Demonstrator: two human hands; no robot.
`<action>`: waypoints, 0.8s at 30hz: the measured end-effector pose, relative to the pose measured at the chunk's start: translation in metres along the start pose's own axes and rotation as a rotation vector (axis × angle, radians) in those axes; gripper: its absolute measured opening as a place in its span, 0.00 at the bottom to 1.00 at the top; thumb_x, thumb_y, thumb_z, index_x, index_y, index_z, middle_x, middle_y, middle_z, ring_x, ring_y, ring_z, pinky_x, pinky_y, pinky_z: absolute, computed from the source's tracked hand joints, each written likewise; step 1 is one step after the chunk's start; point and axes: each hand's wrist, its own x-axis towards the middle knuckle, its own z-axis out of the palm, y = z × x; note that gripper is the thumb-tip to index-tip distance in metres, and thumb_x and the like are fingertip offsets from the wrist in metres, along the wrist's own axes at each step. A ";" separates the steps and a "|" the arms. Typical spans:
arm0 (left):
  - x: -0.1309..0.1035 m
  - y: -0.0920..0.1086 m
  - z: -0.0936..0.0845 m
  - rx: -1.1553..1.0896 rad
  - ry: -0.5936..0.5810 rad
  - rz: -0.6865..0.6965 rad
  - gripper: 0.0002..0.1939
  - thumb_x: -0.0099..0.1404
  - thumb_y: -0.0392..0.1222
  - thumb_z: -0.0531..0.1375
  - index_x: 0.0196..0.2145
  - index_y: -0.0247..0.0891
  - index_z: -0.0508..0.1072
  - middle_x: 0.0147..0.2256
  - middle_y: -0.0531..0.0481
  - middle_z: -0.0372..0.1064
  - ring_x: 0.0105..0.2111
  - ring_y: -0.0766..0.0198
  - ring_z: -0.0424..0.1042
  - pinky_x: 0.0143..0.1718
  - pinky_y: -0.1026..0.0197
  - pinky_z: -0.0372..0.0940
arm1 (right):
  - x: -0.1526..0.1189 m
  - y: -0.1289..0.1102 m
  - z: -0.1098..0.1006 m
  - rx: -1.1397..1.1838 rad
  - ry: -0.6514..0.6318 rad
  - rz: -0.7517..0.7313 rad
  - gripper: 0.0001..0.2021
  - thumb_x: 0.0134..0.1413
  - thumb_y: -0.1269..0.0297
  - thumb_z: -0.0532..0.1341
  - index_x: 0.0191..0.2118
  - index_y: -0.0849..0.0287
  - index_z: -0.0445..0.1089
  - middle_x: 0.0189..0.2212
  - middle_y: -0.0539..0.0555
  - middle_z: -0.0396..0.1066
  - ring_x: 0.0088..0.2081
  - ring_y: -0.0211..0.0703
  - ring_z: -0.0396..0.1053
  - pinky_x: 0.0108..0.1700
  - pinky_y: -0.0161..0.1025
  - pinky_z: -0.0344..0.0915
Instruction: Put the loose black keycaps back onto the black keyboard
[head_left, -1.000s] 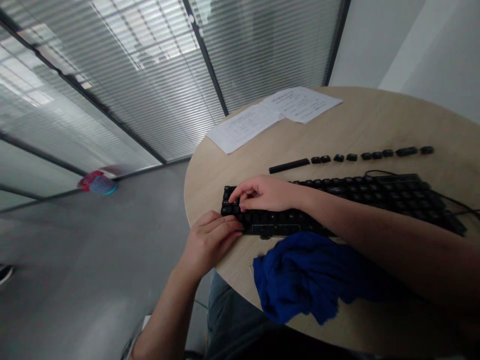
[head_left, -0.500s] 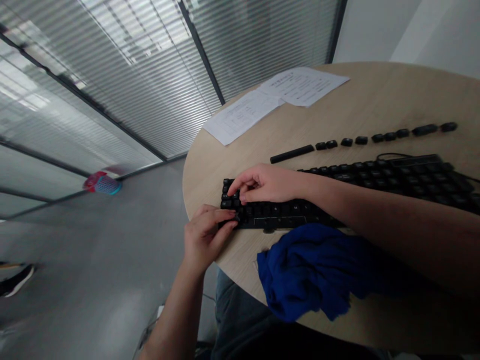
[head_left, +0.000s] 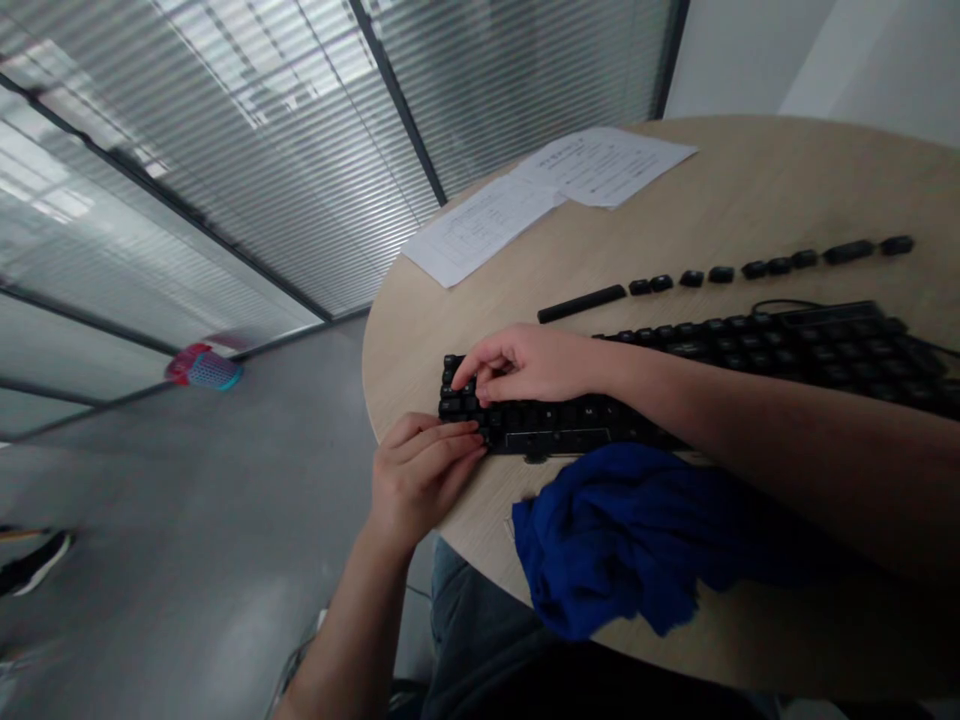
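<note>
A black keyboard (head_left: pixel 559 440) lies on the round table, with an open slot along its near edge where no long key sits. At its near left corner, my left hand (head_left: pixel 416 470) has its thumb and fingertips pinched together against the keys. Whatever is between those fingertips is hidden. My right hand (head_left: pixel 525 365) rests over the left part of the keyboard, index finger bent down onto the keys and thumb apart from it. Nothing shows in its grasp. Beyond the keyboard lies a row of loose black keycaps (head_left: pixel 721 275), with a long bar-shaped keycap (head_left: pixel 581 304) at its left end.
A bunched blue cloth (head_left: pixel 607 540) lies at the near edge of the wooden table (head_left: pixel 787 190), under my right forearm. Printed papers (head_left: pixel 487 228) lie at the far left edge. A red and blue basket (head_left: pixel 214 368) stands on the floor by the glass wall.
My left hand has shifted slightly right along the keyboard's near edge, and its thumb and fingertips have come closer together. My right hand keeps its place on the keys.
</note>
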 end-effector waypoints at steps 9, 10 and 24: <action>-0.002 -0.001 -0.001 0.055 -0.028 0.011 0.09 0.63 0.31 0.68 0.41 0.39 0.77 0.40 0.49 0.81 0.36 0.64 0.75 0.39 0.58 0.70 | 0.001 0.001 0.001 0.004 0.001 -0.007 0.17 0.56 0.75 0.62 0.51 0.65 0.75 0.32 0.50 0.76 0.32 0.30 0.70 0.38 0.28 0.64; -0.003 -0.001 -0.001 0.059 -0.028 0.010 0.10 0.63 0.31 0.68 0.42 0.39 0.77 0.40 0.49 0.81 0.36 0.64 0.75 0.38 0.58 0.69 | 0.001 0.001 0.000 0.001 0.001 -0.008 0.17 0.56 0.75 0.62 0.51 0.65 0.75 0.32 0.50 0.76 0.32 0.30 0.70 0.38 0.28 0.64; 0.001 0.002 -0.003 0.071 -0.056 0.000 0.13 0.63 0.31 0.68 0.45 0.41 0.78 0.40 0.49 0.81 0.38 0.61 0.75 0.40 0.56 0.72 | 0.001 0.001 0.000 -0.005 -0.003 -0.023 0.16 0.56 0.75 0.62 0.51 0.65 0.75 0.32 0.50 0.76 0.32 0.30 0.71 0.39 0.29 0.65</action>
